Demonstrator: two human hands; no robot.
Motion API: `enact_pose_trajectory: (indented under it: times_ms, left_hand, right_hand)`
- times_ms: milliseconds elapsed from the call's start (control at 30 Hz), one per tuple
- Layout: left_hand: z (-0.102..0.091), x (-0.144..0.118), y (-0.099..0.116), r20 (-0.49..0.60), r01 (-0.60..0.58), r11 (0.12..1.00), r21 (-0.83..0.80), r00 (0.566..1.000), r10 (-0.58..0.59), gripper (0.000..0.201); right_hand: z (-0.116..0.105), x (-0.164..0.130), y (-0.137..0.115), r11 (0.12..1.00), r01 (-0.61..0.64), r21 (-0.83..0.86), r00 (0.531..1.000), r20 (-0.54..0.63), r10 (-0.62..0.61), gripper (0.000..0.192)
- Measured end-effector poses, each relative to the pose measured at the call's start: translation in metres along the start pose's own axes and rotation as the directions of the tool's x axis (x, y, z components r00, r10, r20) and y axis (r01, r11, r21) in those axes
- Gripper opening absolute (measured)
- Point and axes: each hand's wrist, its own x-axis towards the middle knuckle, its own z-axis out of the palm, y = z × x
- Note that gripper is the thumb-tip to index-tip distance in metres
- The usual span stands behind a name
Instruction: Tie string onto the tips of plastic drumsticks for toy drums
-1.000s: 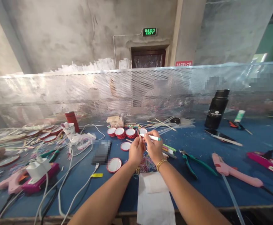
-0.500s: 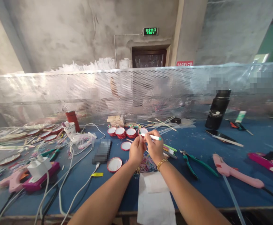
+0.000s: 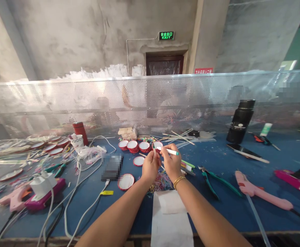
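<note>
Holding a white stick up, the right hand pinches it tight. The left hand pinches its other end. Colorful strings lie just below on the blue table.

A craft workshop: glue gun, pliers, bare concrete walls, exit sign

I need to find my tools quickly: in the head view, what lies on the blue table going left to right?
White charger on a pink base → blurred phone → left hand → right hand holding a white pen → green-handled pliers → pink glue gun → pink device.
</note>
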Motion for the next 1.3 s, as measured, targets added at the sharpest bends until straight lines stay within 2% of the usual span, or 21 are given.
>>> enact_pose_trajectory:
  times_ms: [233, 433, 633, 833, 1033, 1200, 1300]
  left_hand:
    - [0.0016, -0.0011, 0.0006, -0.024, 0.016, 1.0, -0.008, 1.0, -0.016, 0.049]
    - [0.001, -0.0016, 0.0023, -0.007, 0.001, 0.999, -0.035, 1.0, -0.001, 0.048]
    - [0.0009, -0.001, 0.0016, -0.019, 0.0, 1.0, -0.022, 1.0, 0.0, 0.05]
    - [-0.0008, -0.0009, -0.0017, -0.008, -0.006, 1.0, -0.013, 1.0, 0.006, 0.046]
    - [0.0002, -0.0001, -0.0031, -0.013, -0.015, 0.999, 0.034, 1.0, 0.016, 0.049]
    - [0.0005, 0.0001, -0.0038, -0.003, -0.001, 1.0, -0.001, 1.0, 0.001, 0.045]
    - [0.0007, 0.0002, -0.0043, -0.003, -0.002, 1.0, 0.002, 1.0, 0.002, 0.046]
  right_hand:
    - [0.0009, -0.0016, 0.0015, 1.0, 0.018, 0.013, 0.999, 0.05, -0.018, 0.024]
    - [0.0002, -0.0004, 0.0024, 1.0, 0.024, -0.014, 1.0, -0.006, -0.025, 0.024]
    - [0.0012, -0.0019, 0.0008, 0.999, 0.013, 0.036, 0.998, 0.055, -0.015, 0.023]
    - [0.0007, -0.001, 0.0024, 1.0, 0.011, 0.004, 1.0, 0.005, -0.011, 0.025]
    - [0.0019, -0.0017, 0.0011, 0.999, 0.0, 0.052, 0.998, 0.062, -0.003, 0.024]
    - [0.0009, -0.0006, 0.0022, 1.0, 0.011, 0.008, 1.0, -0.004, -0.011, 0.026]
    - [0.0012, -0.0014, 0.002, 0.999, 0.01, 0.033, 1.0, 0.027, -0.01, 0.025]
